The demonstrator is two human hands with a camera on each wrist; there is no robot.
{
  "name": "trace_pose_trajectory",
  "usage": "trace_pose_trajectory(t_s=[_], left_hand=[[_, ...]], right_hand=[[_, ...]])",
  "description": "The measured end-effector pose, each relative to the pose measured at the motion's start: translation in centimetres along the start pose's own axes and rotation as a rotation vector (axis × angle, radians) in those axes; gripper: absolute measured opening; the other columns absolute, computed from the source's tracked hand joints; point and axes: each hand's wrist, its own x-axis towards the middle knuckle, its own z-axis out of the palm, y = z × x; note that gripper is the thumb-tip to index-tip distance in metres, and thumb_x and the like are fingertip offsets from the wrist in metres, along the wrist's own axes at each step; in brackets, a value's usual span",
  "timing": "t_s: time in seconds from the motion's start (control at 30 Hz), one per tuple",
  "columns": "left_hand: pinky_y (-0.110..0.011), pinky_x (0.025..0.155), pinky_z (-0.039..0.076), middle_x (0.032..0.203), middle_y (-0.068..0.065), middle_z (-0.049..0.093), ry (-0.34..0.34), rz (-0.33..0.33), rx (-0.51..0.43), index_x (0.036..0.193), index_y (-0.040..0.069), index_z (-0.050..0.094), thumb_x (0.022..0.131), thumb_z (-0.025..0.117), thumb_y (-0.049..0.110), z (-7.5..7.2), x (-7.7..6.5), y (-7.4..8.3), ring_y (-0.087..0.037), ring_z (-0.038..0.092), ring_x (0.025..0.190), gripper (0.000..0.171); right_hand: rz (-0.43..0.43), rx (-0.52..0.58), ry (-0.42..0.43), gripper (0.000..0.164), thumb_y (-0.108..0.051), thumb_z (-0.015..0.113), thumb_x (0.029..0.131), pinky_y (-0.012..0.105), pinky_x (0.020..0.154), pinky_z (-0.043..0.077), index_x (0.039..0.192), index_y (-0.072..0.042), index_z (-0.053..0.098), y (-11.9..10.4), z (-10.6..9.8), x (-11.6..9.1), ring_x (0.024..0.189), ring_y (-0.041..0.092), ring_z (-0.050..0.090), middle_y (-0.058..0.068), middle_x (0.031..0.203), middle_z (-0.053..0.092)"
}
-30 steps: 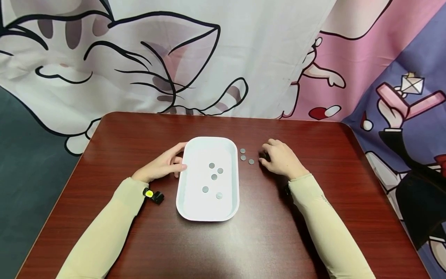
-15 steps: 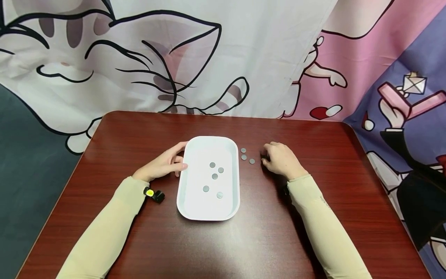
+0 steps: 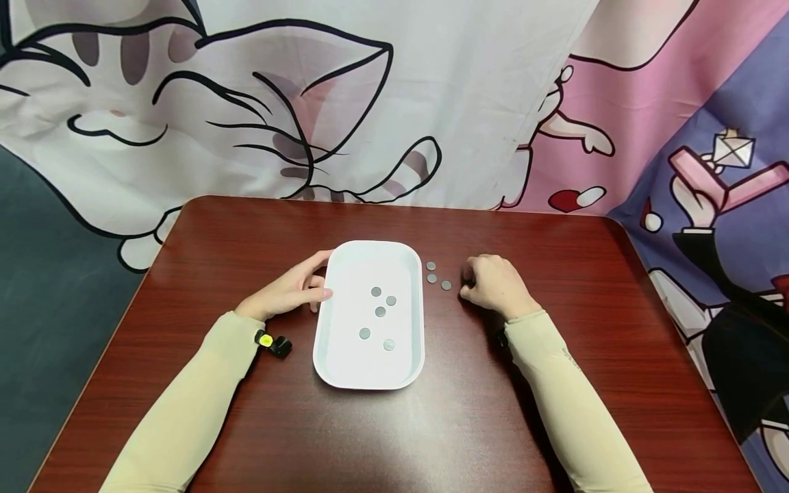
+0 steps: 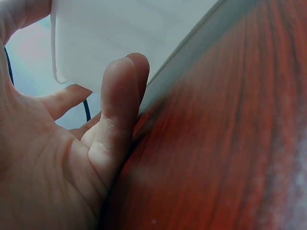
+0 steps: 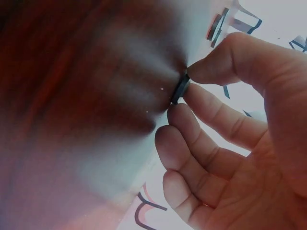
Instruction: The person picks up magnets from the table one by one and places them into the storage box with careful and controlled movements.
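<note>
A white tray (image 3: pixel 370 366) lies on the table with several silver-grey coins (image 3: pixel 380 311) in it. My left hand (image 3: pixel 290 291) rests at its left side; the thumb touches the rim and the fingers spread loosely along the edge. In the left wrist view, fingers (image 4: pixel 120 96) lie against the tray's outer wall (image 4: pixel 129 33). To the right of the tray, my right hand (image 3: pixel 496 284) is low over the table, fingers curled. The right wrist view has its thumb and fingertips pinching a dark, edge-on coin (image 5: pixel 180 88); the head view hides it.
Three loose coins (image 3: pixel 432 278) lie on the table between the tray and my right hand. The brown wooden table (image 3: pixel 246 424) ends at the back against a printed curtain (image 3: pixel 468 103). A dark object (image 3: pixel 746 363) stands beyond the right edge.
My right hand has shifted slightly toward me, and its fingers have drawn in more tightly. The left hand, the tray and the coins in view stay where they were.
</note>
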Motion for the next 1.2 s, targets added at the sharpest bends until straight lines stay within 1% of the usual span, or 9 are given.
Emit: trace_pose_trajectory(t_s=[0.23, 0.43, 0.57, 0.67, 0.8, 0.9, 1.07, 1.2], left_hand=[[-0.033, 0.057, 0.054, 0.09, -0.011, 0.073, -0.002, 0.007, 0.002, 0.162, 0.019, 0.025, 0.1, 0.066, 0.011, 0.0, 0.0, -0.1, -0.025, 0.061, 0.067, 0.074], [-0.032, 0.06, 0.055, 0.089, -0.011, 0.072, -0.007, 0.006, -0.016, 0.162, 0.018, 0.025, 0.1, 0.066, 0.011, 0.0, 0.0, 0.0, -0.024, 0.062, 0.069, 0.074], [-0.031, 0.061, 0.055, 0.086, -0.011, 0.072, -0.004, 0.001, -0.019, 0.162, 0.019, 0.026, 0.1, 0.067, 0.012, 0.0, 0.0, 0.0, -0.025, 0.061, 0.069, 0.074], [-0.031, 0.061, 0.055, 0.086, -0.01, 0.071, -0.006, 0.004, -0.016, 0.162, 0.018, 0.026, 0.1, 0.067, 0.011, 0.0, 0.0, 0.0, -0.027, 0.061, 0.069, 0.074], [-0.031, 0.061, 0.055, 0.086, -0.009, 0.072, -0.009, 0.009, -0.012, 0.162, 0.016, 0.025, 0.1, 0.066, 0.01, 0.0, 0.0, 0.0, -0.028, 0.06, 0.068, 0.074], [-0.032, 0.06, 0.055, 0.086, -0.009, 0.072, -0.007, 0.01, -0.014, 0.162, 0.017, 0.025, 0.1, 0.066, 0.01, 0.0, 0.0, 0.1, -0.028, 0.06, 0.068, 0.074], [-0.032, 0.061, 0.055, 0.088, -0.01, 0.072, -0.006, 0.007, -0.02, 0.162, 0.017, 0.025, 0.1, 0.066, 0.01, 0.0, 0.0, 0.1, -0.03, 0.06, 0.068, 0.074], [-0.032, 0.06, 0.054, 0.086, -0.009, 0.071, -0.005, 0.005, -0.016, 0.162, 0.016, 0.026, 0.1, 0.066, 0.01, 0.0, 0.0, 0.1, -0.03, 0.059, 0.067, 0.074]], right_hand=[[-0.01, -0.006, -0.008, 0.014, -0.018, 0.077, 0.067, 0.045, 0.062, 0.049, 0.072, -0.014, 0.064, 0.0, 0.1, -0.1, 0.064, 0.025, 0.058, 0.002, 0.067, 0.061], [-0.001, 0.003, 0.002, 0.016, -0.02, 0.077, 0.068, 0.046, 0.066, 0.051, 0.077, -0.012, 0.065, -0.1, 0.2, -0.3, 0.067, 0.026, 0.06, 0.003, 0.07, 0.062], [-0.015, -0.001, 0.022, 0.022, -0.02, 0.077, 0.068, 0.046, 0.065, 0.05, 0.08, -0.011, 0.061, -0.5, 0.1, -0.6, 0.065, 0.027, 0.058, 0.004, 0.068, 0.059], [-0.042, -0.001, 0.044, 0.024, -0.019, 0.076, 0.067, 0.045, 0.062, 0.047, 0.075, -0.011, 0.055, -0.9, -0.1, -0.8, 0.061, 0.025, 0.054, 0.003, 0.065, 0.054], [-0.086, 0.002, 0.08, 0.024, -0.017, 0.073, 0.066, 0.04, 0.058, 0.042, 0.067, -0.013, 0.05, -1.7, -0.5, -1.0, 0.058, 0.022, 0.047, 0.002, 0.063, 0.049], [-0.129, 0.001, 0.118, 0.024, -0.016, 0.072, 0.065, 0.037, 0.057, 0.04, 0.065, -0.014, 0.048, -2.5, -0.8, -1.1, 0.056, 0.02, 0.045, 0.0, 0.063, 0.046], [-0.205, 0.024, 0.187, 0.016, -0.012, 0.071, 0.064, 0.038, 0.057, 0.042, 0.068, -0.012, 0.056, -4.1, -1.5, -1.2, 0.056, 0.019, 0.047, -0.001, 0.065, 0.048], [-0.26, 0.064, 0.231, 0.011, -0.01, 0.071, 0.065, 0.037, 0.061, 0.047, 0.073, -0.012, 0.065, -5.7, -1.9, -1.4, 0.058, 0.016, 0.052, -0.003, 0.068, 0.054]])
